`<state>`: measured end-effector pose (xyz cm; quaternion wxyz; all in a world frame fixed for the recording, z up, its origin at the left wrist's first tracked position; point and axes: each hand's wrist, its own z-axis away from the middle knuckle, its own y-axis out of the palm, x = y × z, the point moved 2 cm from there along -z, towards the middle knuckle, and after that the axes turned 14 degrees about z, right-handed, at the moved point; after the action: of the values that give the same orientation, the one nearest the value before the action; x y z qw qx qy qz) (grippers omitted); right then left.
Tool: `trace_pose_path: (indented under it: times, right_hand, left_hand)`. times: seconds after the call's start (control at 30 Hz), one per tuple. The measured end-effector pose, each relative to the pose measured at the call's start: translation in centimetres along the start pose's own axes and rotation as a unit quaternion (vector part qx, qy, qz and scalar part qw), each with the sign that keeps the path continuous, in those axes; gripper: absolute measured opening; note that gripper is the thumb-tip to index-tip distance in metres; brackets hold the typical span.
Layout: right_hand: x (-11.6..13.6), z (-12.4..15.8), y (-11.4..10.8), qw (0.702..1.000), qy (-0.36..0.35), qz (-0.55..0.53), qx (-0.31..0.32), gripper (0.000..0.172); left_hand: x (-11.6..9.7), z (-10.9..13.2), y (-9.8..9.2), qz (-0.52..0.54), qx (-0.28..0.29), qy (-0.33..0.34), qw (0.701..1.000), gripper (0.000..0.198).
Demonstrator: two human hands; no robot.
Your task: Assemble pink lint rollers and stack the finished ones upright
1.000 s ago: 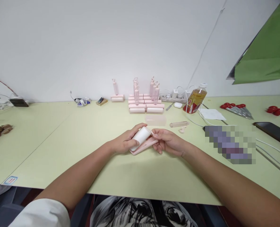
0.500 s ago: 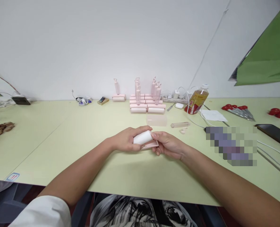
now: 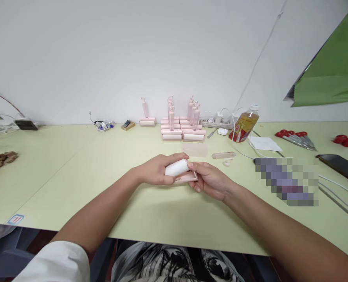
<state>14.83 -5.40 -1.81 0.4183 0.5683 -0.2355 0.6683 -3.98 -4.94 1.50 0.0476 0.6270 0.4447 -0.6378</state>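
Observation:
Over the middle of the pale green table (image 3: 74, 176), my left hand (image 3: 154, 170) is wrapped around a white roll (image 3: 176, 167). The roll sits in a pink holder (image 3: 187, 178) that shows just below it. My right hand (image 3: 210, 178) grips the right end of the pink holder, with the thumb against the end of the roll. Both hands meet at this one piece, a little above the tabletop.
A stack of pink rollers (image 3: 181, 127) with upright handles stands at the back. A clear lid (image 3: 194, 149), a loose pink handle (image 3: 223, 155), a bottle (image 3: 244, 124), a power strip (image 3: 216, 122), red-handled scissors (image 3: 295, 137) and a phone (image 3: 339, 164) lie right.
The pink holder has swung from tilted to nearly level under the roll. Both hands have closed in tighter on it and stayed at the same place on the table.

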Motion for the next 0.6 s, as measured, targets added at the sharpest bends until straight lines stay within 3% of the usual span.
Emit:
trace_pose_path:
  times: [0.3,0.47,0.6]
  right_hand:
    - [0.1,0.1,-0.3,1.0,-0.001,0.016,-0.011,0.034]
    - [-0.1,0.1,-0.6,0.992,-0.076,0.068,-0.068,0.04]
    - [-0.8,-0.4,-0.6,0.977,-0.123,0.137,-0.104,0.037]
  left_hand:
    - [0.2,0.5,0.0,-0.057,0.011,-0.001,0.998,0.062]
    - [1.7,1.6,0.1,-0.119,-0.029,-0.013,0.992,0.07]
    - [2.7,1.9,0.2,-0.092,-0.048,-0.029,0.994,0.075]
